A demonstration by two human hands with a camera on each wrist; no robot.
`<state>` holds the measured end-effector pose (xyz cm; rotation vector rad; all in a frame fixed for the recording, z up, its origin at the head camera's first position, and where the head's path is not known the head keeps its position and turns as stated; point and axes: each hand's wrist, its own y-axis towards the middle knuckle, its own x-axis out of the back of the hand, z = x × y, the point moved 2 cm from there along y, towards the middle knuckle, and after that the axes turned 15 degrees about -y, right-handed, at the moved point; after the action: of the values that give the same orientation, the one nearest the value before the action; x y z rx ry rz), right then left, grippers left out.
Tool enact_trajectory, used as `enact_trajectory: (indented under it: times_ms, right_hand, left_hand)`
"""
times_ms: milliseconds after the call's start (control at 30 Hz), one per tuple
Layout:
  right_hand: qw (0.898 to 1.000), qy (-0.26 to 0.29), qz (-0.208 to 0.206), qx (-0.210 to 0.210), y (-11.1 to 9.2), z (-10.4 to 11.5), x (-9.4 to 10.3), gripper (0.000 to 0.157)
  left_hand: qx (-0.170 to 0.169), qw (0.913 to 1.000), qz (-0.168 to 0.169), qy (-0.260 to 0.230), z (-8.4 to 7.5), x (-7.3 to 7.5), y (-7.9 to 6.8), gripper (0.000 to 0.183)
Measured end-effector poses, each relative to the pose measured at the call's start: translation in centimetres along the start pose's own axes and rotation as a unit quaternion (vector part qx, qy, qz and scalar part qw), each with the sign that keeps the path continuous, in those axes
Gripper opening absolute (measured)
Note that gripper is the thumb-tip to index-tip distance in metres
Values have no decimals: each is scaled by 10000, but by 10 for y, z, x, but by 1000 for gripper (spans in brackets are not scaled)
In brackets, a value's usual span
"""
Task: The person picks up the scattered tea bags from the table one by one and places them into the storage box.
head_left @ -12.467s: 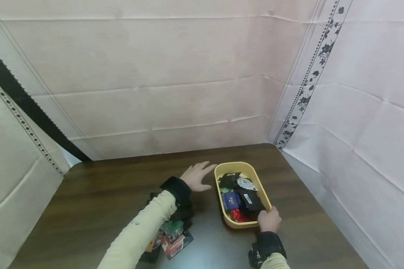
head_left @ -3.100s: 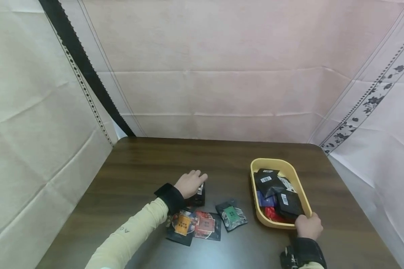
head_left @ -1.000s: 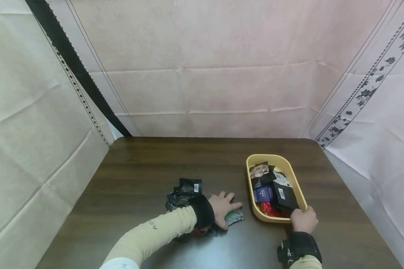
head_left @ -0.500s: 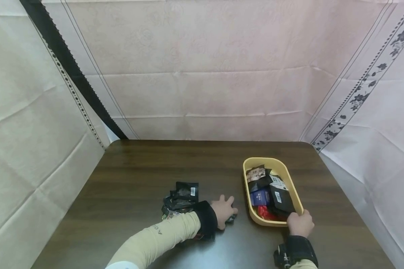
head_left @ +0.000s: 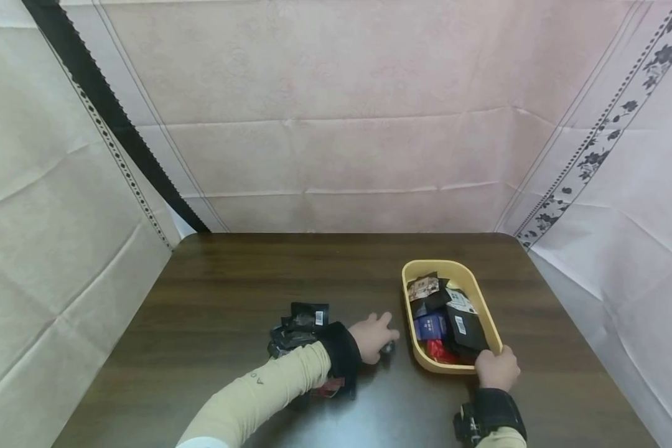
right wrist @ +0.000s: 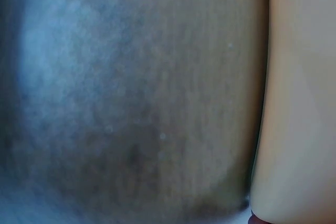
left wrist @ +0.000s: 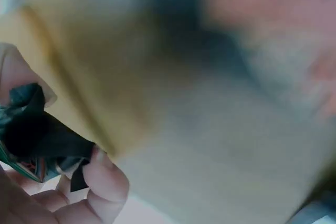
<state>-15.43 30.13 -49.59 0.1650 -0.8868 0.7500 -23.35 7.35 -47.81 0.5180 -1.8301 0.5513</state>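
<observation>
In the head view my left hand [head_left: 371,336] is above the table, just left of the yellow basket [head_left: 447,368]. It pinches a small dark packet [head_left: 388,346] between thumb and fingers. The left wrist view shows this crinkled packet [left wrist: 50,135] close up, with a green edge at its lower side. My right hand [head_left: 497,368] grips the basket's near right corner. Inside the basket lie black packets [head_left: 465,326], a blue one [head_left: 430,325] and a red one [head_left: 439,352]. Only the basket's smooth outer wall [right wrist: 302,103] shows clearly in the right wrist view.
Left of the basket, several black packets [head_left: 309,316] lie heaped on the dark wooden table [head_left: 229,274]. The left forearm partly covers them and a red-labelled packet [head_left: 330,389]. White patterned cloth [head_left: 336,174] hangs behind the table and along its sides.
Over the last seconds a packet with a brownish label has appeared on top in the basket. My left hand has taken the green-labelled packet and raised it slightly. The right hand stays on the basket.
</observation>
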Motion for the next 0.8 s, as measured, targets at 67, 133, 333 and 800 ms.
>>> enact_trajectory:
  times_ms: [67, 133, 333, 800]
  right_hand:
    - [10000, -7, 12, -28, 1, 0, 1, 50]
    - [10000, 12, 10, -49, 1, 0, 1, 50]
    - [9999, 44, -76, 48, 1, 2, 2, 47]
    - [9990, -100, -341, 264, 1, 1, -1, 43]
  left_hand:
    - [-236, 9991, -312, -151, -8, 21, 6, 49]
    - [-475, 9966, -582, -325, -19, 42, 12, 45]
    - [-797, 9944, -520, -459, -58, 68, 37, 50]
    - [-1201, 9926, -84, 167, -70, 52, 47, 99]
